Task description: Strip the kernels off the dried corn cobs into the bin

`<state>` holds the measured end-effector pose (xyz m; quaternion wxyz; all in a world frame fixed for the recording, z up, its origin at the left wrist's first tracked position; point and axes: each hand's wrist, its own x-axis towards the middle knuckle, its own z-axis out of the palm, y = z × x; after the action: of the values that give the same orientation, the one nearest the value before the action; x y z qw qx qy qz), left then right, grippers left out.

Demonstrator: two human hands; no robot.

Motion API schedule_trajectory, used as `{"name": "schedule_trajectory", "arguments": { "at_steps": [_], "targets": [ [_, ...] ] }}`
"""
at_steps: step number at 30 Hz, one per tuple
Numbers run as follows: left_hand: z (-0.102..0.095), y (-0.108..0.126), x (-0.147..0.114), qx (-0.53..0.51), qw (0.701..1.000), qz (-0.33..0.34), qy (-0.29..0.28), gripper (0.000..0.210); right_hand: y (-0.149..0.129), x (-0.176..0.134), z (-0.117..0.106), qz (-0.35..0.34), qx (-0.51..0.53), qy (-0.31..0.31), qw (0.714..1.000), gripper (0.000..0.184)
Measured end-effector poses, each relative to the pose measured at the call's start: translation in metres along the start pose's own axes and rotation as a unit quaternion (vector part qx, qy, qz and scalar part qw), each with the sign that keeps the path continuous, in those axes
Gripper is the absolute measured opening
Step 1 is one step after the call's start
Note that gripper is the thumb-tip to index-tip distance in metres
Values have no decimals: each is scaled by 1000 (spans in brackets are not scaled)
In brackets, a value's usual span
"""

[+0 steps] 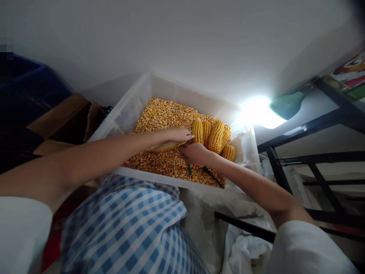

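A partly stripped corn cob [165,146] lies across the middle of the bin, over loose yellow kernels [168,112]. My left hand [180,134] is closed over the cob from above, near its right end. At that same end my right hand [196,153] has its fingers curled against the cob, their tips partly hidden. Several whole corn cobs [216,137] rest on the kernels just right of my hands. Below my right hand, a green piece [189,169] and a thin dark rod [213,177] show among the kernels; their kind is unclear.
The translucent plastic bin [155,177] stands against a white wall. A lit green lamp [288,108] hangs over its right corner, beside a black metal frame [339,156]. An open cardboard box [58,116] and a dark blue crate [28,83] are at left.
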<state>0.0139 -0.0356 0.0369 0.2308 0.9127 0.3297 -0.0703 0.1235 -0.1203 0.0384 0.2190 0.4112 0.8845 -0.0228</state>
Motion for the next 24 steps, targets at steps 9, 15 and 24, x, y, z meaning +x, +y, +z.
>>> {"name": "schedule_trajectory", "arguments": {
  "at_steps": [9, 15, 24],
  "targets": [
    [5, -10, 4, -40, 999, -1, 9, 52, -1, 3, 0, 4, -13, -1, 1000, 38],
    [4, -11, 4, -39, 999, -4, 13, 52, -2, 5, 2, 7, -14, 9, 1000, 39],
    [-3, -4, -5, -38, 999, -6, 12, 55, -3, 5, -1, 11, -11, 3, 1000, 40]
  ]
}}
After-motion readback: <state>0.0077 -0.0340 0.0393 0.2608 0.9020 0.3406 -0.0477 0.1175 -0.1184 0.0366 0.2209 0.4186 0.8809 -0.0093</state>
